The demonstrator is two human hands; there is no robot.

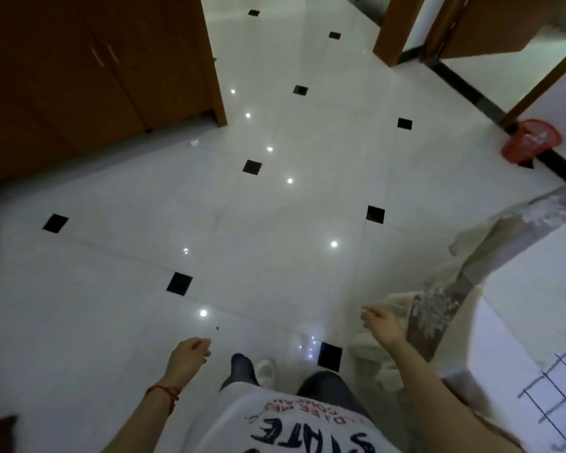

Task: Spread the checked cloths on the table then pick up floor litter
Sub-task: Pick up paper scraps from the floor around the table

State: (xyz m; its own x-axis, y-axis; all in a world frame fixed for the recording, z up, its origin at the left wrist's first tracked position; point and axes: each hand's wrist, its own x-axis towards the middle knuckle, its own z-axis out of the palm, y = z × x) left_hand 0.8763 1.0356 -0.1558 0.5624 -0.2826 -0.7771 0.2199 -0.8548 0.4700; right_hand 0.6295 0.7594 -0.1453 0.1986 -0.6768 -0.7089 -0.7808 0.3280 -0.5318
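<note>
My left hand (pixel 190 354) hangs loosely curled, holding nothing; my right hand (pixel 381 325) reaches forward, fingers open and empty. The checked cloth (pixel 559 384) lies on the table at my right — a red basket (pixel 530 142) stands far off by the wall, contents unclear.

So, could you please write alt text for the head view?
A person stands on a white tiled floor, left hand loosely curled, right hand open and empty. A red basket sits by the far wall; a checked cloth shows at right.
</note>
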